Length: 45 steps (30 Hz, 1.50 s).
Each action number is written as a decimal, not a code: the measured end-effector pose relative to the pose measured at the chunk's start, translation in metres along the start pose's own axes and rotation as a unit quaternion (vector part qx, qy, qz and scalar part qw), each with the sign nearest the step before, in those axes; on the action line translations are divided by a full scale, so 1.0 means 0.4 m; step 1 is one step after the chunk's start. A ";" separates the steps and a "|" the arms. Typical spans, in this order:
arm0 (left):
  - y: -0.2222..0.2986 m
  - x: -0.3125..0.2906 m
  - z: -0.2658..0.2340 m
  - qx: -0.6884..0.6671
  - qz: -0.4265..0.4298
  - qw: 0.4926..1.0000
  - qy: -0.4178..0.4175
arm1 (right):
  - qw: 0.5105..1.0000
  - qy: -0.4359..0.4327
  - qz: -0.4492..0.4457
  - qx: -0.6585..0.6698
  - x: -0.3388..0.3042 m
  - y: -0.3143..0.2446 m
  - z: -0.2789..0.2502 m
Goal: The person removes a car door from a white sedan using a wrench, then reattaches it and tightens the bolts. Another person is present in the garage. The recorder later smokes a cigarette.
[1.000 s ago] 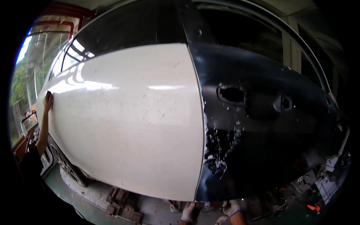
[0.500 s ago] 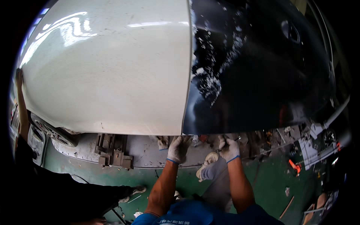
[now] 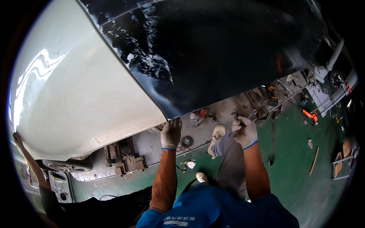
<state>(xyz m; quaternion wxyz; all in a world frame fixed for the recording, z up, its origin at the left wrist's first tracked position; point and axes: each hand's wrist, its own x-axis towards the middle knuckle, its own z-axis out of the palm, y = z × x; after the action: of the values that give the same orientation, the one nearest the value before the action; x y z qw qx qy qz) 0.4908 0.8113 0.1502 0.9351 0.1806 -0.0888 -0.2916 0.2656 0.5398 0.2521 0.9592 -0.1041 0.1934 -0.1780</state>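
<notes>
The car's white door panel (image 3: 83, 87) meets a dark, scuffed panel (image 3: 213, 49) at a seam. My left hand (image 3: 171, 133), in a knit work glove with a blue cuff, has its fingers extended up against the lower edge, where the seam ends. To the right, apart from the car body, my gloved right hand (image 3: 245, 131) is closed round a slim metal tool that looks like a wrench (image 3: 251, 114). Its ends show on either side of the fist; the middle is hidden.
Below the car runs a grey platform (image 3: 205, 133) with metal clamps (image 3: 123, 157), a clear bottle (image 3: 193, 120) and a round tin (image 3: 186, 142). A co-worker's hand (image 3: 18, 140) touches the white panel at far left. An orange tool (image 3: 311, 117) lies on the green floor (image 3: 289, 159).
My view has turned, so the car edge now slants up to the right. My left hand now meets the seam's lower corner; the right hand is farther from the edge, with the tool plainer.
</notes>
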 end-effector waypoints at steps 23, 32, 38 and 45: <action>-0.006 0.008 0.001 -0.116 -0.022 0.982 0.148 | 0.984 -0.150 -0.094 -0.015 -0.057 -0.005 -0.111; -0.010 0.016 0.007 -0.112 -0.005 0.975 0.194 | 0.987 -0.032 -0.127 -0.092 -0.194 -0.071 -0.160; 0.008 0.015 -0.007 -0.092 -0.032 0.976 0.194 | 0.986 0.010 -0.146 -0.074 -0.373 -0.095 -0.309; 0.008 0.009 -0.037 0.005 -0.029 0.992 0.125 | 0.966 0.180 -0.164 -0.092 -0.506 -0.037 -0.425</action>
<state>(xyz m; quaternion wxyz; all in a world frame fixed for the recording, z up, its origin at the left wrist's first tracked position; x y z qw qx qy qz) 0.4994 0.8157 0.1381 0.9293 0.2227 0.0321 -0.2930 0.0173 0.5812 0.1699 0.8528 -0.1882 0.3583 -0.3300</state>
